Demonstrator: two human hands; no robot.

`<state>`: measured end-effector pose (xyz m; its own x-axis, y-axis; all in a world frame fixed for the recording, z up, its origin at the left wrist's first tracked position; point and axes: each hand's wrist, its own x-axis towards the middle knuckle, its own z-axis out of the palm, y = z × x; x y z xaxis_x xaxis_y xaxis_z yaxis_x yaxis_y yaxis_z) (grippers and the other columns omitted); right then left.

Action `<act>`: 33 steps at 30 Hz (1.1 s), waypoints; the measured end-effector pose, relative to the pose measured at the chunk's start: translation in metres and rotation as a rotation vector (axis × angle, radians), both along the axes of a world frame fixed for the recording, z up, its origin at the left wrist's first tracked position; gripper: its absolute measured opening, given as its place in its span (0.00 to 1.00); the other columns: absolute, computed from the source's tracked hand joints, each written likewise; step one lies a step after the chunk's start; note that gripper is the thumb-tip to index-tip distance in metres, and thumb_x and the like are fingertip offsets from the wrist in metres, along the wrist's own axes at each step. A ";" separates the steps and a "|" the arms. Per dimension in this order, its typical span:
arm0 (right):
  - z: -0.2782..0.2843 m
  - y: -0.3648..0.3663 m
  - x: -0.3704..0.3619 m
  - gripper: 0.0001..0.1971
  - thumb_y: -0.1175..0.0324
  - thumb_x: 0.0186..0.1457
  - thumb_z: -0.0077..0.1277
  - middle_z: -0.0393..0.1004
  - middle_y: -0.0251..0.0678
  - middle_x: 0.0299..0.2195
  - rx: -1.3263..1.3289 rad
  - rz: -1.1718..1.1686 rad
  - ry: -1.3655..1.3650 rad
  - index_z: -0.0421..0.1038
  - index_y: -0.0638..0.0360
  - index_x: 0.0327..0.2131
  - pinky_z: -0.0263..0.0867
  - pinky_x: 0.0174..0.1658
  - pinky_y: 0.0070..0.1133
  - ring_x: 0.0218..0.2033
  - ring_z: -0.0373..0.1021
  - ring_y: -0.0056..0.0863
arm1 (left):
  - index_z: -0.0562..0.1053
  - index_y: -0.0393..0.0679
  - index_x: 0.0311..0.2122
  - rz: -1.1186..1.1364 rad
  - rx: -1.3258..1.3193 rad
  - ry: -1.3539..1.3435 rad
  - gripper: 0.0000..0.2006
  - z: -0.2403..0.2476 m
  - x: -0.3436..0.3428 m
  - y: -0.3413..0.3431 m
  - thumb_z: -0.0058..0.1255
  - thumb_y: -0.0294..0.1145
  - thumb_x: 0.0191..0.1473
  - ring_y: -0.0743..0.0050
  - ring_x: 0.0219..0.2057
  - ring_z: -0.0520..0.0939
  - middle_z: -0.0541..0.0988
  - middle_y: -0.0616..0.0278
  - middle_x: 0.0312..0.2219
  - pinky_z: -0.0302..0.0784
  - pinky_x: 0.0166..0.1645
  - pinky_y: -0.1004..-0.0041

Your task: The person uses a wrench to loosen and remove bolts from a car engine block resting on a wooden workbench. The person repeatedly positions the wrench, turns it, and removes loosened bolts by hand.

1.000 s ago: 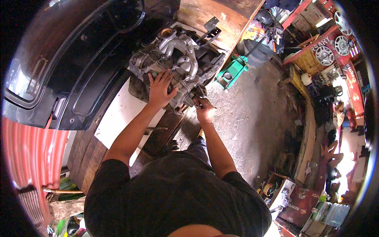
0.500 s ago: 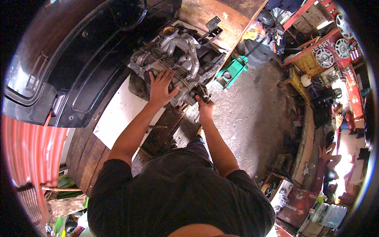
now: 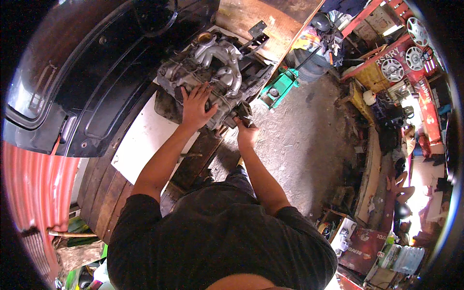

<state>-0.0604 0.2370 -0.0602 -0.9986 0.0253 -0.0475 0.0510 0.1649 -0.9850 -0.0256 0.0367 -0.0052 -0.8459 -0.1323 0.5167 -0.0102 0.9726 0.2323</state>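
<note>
A greasy metal engine (image 3: 212, 72) with a silver curved intake manifold (image 3: 232, 70) lies on a bench ahead of me. My left hand (image 3: 195, 110) rests flat on its near side, fingers spread and open. At the engine's near right corner, my right hand (image 3: 246, 134) is closed around a dark metal part (image 3: 245, 110) that sticks out there. Its thumb shows, but the other fingers are mostly hidden beneath. Whether that part is fixed to the engine or loose, I cannot tell.
A black vehicle panel (image 3: 111, 82) stands close on the left. White board (image 3: 140, 140) and wooden planks (image 3: 99, 203) lie below the engine. On the concrete floor (image 3: 309, 140) to the right is a green floor jack (image 3: 279, 89), with tires (image 3: 311, 65) behind it.
The view has shifted slightly. My right hand has turned a little at the dark part, its thumb lying differently. My left hand stays on the engine.
</note>
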 end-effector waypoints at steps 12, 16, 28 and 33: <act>0.015 0.007 0.008 0.21 0.55 0.47 0.64 0.76 0.34 0.25 0.095 -0.033 -0.078 0.76 0.68 0.33 0.64 0.32 0.24 0.26 0.66 0.22 | 0.67 0.46 0.56 0.002 -0.001 -0.004 0.31 -0.002 0.002 -0.003 0.47 0.52 0.50 0.56 0.59 0.64 0.65 0.59 0.58 0.32 0.63 0.35; -0.014 0.006 -0.009 0.21 0.57 0.47 0.64 0.72 0.31 0.20 0.040 0.016 -0.133 0.76 0.68 0.34 0.63 0.28 0.24 0.21 0.64 0.23 | 0.66 0.46 0.56 -0.021 0.002 0.022 0.30 0.001 0.000 0.000 0.47 0.52 0.50 0.56 0.59 0.64 0.65 0.58 0.58 0.33 0.63 0.36; 0.003 -0.002 -0.001 0.14 0.63 0.46 0.64 0.68 0.24 0.19 -0.154 -0.020 -0.100 0.76 0.63 0.33 0.53 0.21 0.18 0.17 0.56 0.14 | 0.66 0.46 0.57 -0.021 0.006 0.036 0.30 -0.004 -0.001 -0.001 0.47 0.52 0.51 0.57 0.60 0.62 0.65 0.59 0.58 0.33 0.64 0.37; 0.012 -0.004 0.003 0.17 0.62 0.45 0.64 0.73 0.29 0.23 -0.007 -0.016 -0.035 0.76 0.66 0.34 0.62 0.30 0.21 0.23 0.63 0.19 | 0.66 0.46 0.57 -0.001 0.010 0.009 0.31 -0.001 0.000 0.000 0.46 0.53 0.51 0.57 0.60 0.63 0.65 0.59 0.58 0.32 0.64 0.37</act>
<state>-0.0574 0.2332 -0.0479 -0.9958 0.0412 -0.0822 0.0877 0.1568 -0.9837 -0.0253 0.0370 -0.0063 -0.8415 -0.1365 0.5227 -0.0071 0.9703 0.2419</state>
